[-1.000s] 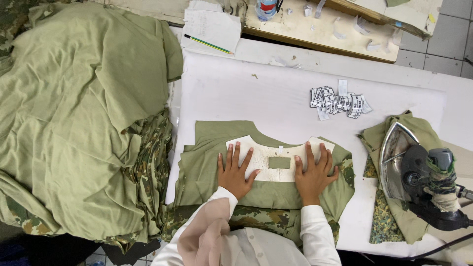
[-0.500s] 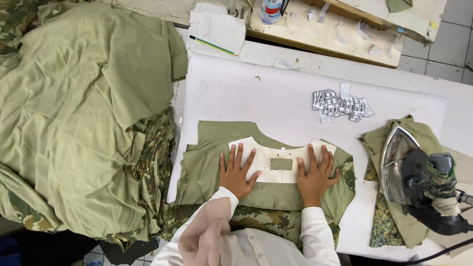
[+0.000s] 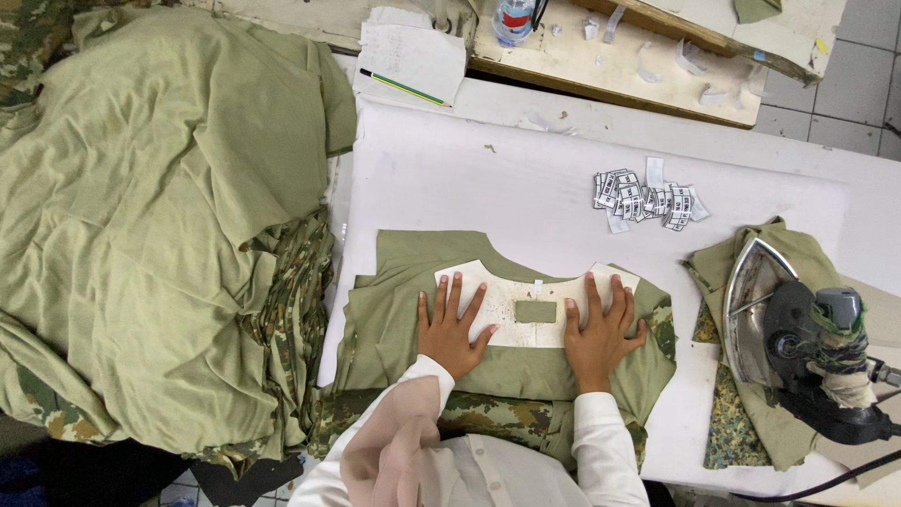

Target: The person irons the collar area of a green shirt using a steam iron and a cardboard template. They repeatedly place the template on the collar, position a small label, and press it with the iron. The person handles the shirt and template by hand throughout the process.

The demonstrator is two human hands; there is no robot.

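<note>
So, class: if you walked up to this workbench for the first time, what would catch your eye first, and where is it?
Both hands, left and right, lie flat on a white template laid over olive fabric at the near middle of the white table. A big olive heap fills the left side. At the right an iron rests on a cloth, with small labels behind it.
</note>
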